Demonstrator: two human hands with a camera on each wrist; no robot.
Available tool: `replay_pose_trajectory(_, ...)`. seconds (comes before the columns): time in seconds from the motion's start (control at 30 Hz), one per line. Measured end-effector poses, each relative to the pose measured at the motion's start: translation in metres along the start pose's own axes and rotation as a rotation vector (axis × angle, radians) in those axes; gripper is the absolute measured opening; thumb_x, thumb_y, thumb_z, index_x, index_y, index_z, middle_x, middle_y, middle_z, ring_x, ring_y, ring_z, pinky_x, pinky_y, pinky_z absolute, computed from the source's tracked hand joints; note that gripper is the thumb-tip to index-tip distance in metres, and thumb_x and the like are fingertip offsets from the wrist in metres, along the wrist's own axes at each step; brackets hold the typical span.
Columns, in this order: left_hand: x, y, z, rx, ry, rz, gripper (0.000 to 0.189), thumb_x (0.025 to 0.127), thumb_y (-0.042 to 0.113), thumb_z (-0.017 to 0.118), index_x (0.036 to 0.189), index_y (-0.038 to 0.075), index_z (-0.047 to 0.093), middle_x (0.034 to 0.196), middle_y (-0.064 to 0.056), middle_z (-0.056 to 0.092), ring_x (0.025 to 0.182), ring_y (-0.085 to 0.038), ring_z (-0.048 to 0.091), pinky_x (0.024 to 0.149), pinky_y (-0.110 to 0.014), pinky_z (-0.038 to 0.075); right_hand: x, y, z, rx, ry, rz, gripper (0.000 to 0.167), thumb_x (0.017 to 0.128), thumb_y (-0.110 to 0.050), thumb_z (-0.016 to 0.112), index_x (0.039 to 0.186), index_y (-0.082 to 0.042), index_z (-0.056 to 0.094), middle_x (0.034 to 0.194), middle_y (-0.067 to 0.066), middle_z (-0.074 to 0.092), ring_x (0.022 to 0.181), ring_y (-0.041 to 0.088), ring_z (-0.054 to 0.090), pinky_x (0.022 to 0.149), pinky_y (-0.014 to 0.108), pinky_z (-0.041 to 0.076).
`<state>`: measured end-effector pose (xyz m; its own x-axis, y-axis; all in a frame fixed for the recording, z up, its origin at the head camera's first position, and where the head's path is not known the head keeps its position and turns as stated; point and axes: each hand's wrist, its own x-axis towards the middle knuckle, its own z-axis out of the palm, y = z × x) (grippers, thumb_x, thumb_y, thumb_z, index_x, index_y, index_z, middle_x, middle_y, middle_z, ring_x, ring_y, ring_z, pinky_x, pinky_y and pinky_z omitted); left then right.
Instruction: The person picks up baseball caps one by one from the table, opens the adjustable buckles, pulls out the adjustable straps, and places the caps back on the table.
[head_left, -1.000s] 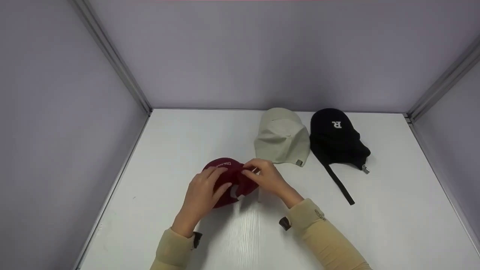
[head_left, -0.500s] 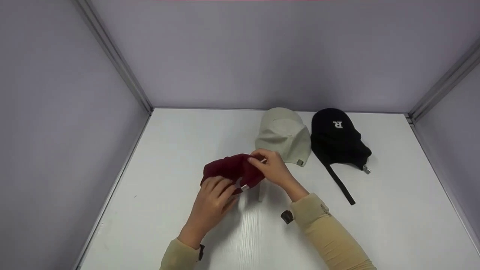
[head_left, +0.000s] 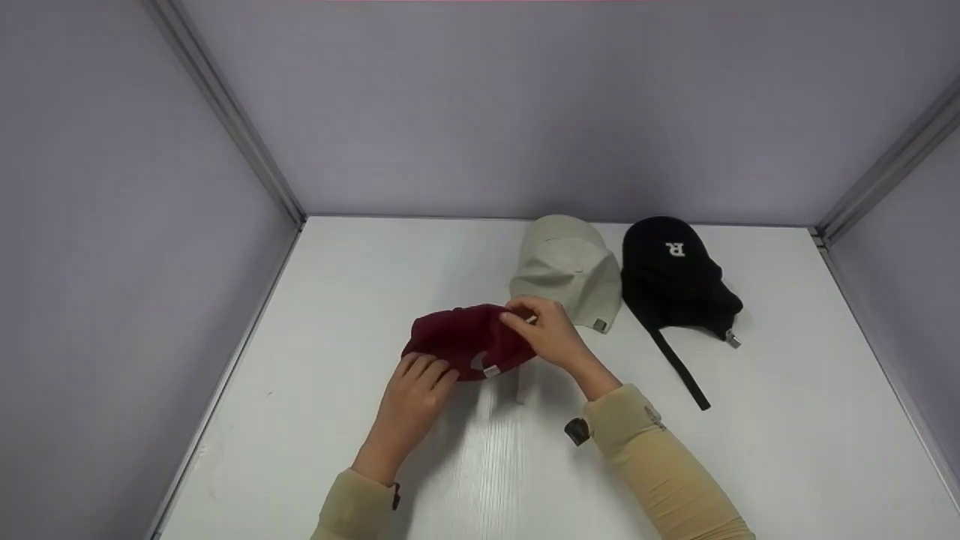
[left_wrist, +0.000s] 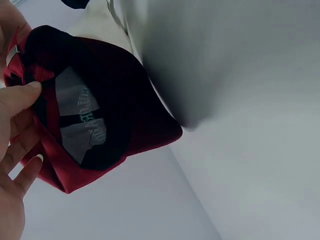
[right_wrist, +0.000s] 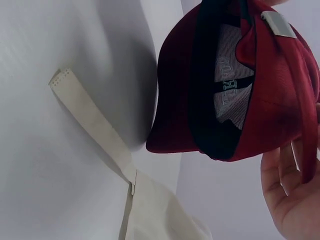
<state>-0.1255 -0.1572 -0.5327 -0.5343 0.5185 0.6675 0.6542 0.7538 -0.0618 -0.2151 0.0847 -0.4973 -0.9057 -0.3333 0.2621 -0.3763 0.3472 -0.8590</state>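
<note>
Both hands hold a dark red baseball cap point(head_left: 457, 326) close over the white table. My left hand point(head_left: 411, 401) grips its left edge in the head view. From the left wrist view, the thumb presses the rim of the cap point(left_wrist: 145, 110) while the other fingers lie along the outside. My right hand point(head_left: 553, 336) pinches the cap's right side between thumb and fingers. The opening faces the wrist cameras, showing a pale lining with lettering point(right_wrist: 230, 82). A light buckle point(right_wrist: 278, 24) sits on the back strap.
A beige cap point(head_left: 562, 270) lies behind the right hand, its strap point(right_wrist: 95, 120) stretched toward the front. Beside it rests a black cap point(head_left: 667, 262) with a white letter R and a long strap point(head_left: 681, 369). Grey walls point(head_left: 480, 112) enclose the white table point(head_left: 315, 315).
The red cap has turned over so its opening shows, and rises slightly. My left hand has shifted from over its crown to the lower left edge; my right hand has moved slightly up and right.
</note>
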Motion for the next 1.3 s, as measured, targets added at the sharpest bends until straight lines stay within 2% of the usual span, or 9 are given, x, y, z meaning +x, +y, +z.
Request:
replay_pose_trajectory(0.1,0.006,-0.001,-0.006,-0.041,0.032,-0.029,0.021,0.076,-0.004,0.08,0.094,0.004,0.073,0.094,-0.007,0.068,0.089,-0.025,0.062,0.084,-0.041,0.051,0.0,0.001,-0.002,0.007,-0.001,0.016,0.017,0.094,-0.018,0.068,0.101,-0.003,0.071,0.096,0.004,0.07,0.081,0.018,0.065,0.071,0.035,0.054)
replay_pose_trajectory(0.27,0.02,-0.005,-0.014,-0.167,0.122,-0.11,0.017,0.079,-0.002,0.079,0.093,0.005,0.073,0.092,-0.006,0.068,0.085,-0.023,0.063,0.074,-0.037,0.052,-0.001,0.002,-0.008,0.037,-0.002,0.024,0.017,0.094,-0.019,0.068,0.101,-0.004,0.072,0.096,0.003,0.07,0.081,0.017,0.065,0.074,0.033,0.053)
replay_pose_trajectory(0.4,0.031,-0.009,-0.016,-0.251,0.184,-0.165,0.014,0.08,-0.001,0.078,0.092,0.004,0.072,0.09,-0.006,0.068,0.082,-0.022,0.062,0.07,-0.036,0.052,-0.001,0.004,-0.014,0.093,0.006,0.025,0.024,0.097,-0.022,0.064,0.112,-0.004,0.07,0.102,0.005,0.069,0.089,0.019,0.064,0.078,0.033,0.052)
replay_pose_trajectory(0.6,0.042,-0.013,-0.019,-0.302,0.219,-0.217,0.014,0.082,0.0,0.078,0.094,0.004,0.073,0.089,-0.006,0.067,0.081,-0.022,0.062,0.07,-0.036,0.053,-0.008,0.016,-0.024,0.228,0.074,0.011,0.03,0.105,-0.01,0.046,0.127,0.004,0.059,0.111,0.021,0.063,0.103,0.036,0.06,0.087,0.055,0.047)
replay_pose_trajectory(0.67,0.045,-0.014,-0.02,-0.319,0.229,-0.235,0.013,0.082,0.0,0.077,0.093,0.004,0.073,0.089,-0.006,0.067,0.08,-0.022,0.062,0.068,-0.036,0.052,-0.012,0.024,-0.025,0.249,0.105,0.018,0.029,0.105,-0.006,0.044,0.128,0.005,0.058,0.11,0.023,0.061,0.103,0.039,0.06,0.087,0.055,0.047)
replay_pose_trajectory(0.77,0.047,-0.016,-0.023,-0.343,0.244,-0.263,0.01,0.084,0.0,0.076,0.092,0.004,0.073,0.088,-0.006,0.067,0.081,-0.022,0.062,0.068,-0.036,0.052,-0.019,0.039,-0.025,0.202,0.125,0.05,0.027,0.102,-0.004,0.05,0.128,0.002,0.058,0.11,0.021,0.061,0.103,0.035,0.061,0.086,0.046,0.05)
replay_pose_trajectory(0.9,0.048,-0.018,-0.024,-0.352,0.245,-0.294,0.009,0.085,0.002,0.075,0.093,0.004,0.073,0.09,-0.005,0.067,0.082,-0.021,0.063,0.069,-0.036,0.052,-0.027,0.056,-0.018,0.12,0.08,0.082,0.031,0.096,-0.005,0.062,0.127,-0.003,0.06,0.111,0.012,0.063,0.105,0.026,0.062,0.086,0.035,0.051)
replay_pose_trajectory(1.13,0.048,-0.019,-0.026,-0.363,0.236,-0.318,0.008,0.086,0.003,0.074,0.094,0.005,0.073,0.091,-0.005,0.067,0.083,-0.02,0.062,0.071,-0.035,0.052,-0.029,0.064,-0.002,0.12,-0.027,0.09,0.031,0.094,-0.016,0.069,0.123,-0.009,0.064,0.116,0.004,0.066,0.109,0.023,0.062,0.091,0.039,0.05)
replay_pose_trajectory(1.3,0.054,-0.02,-0.028,-0.383,0.245,-0.304,0.007,0.086,0.002,0.074,0.093,0.005,0.073,0.09,-0.005,0.067,0.083,-0.02,0.063,0.072,-0.035,0.052,-0.027,0.059,0.006,0.121,0.0,0.063,0.023,0.093,-0.016,0.069,0.114,-0.008,0.068,0.106,0.004,0.07,0.101,0.022,0.065,0.087,0.037,0.052)
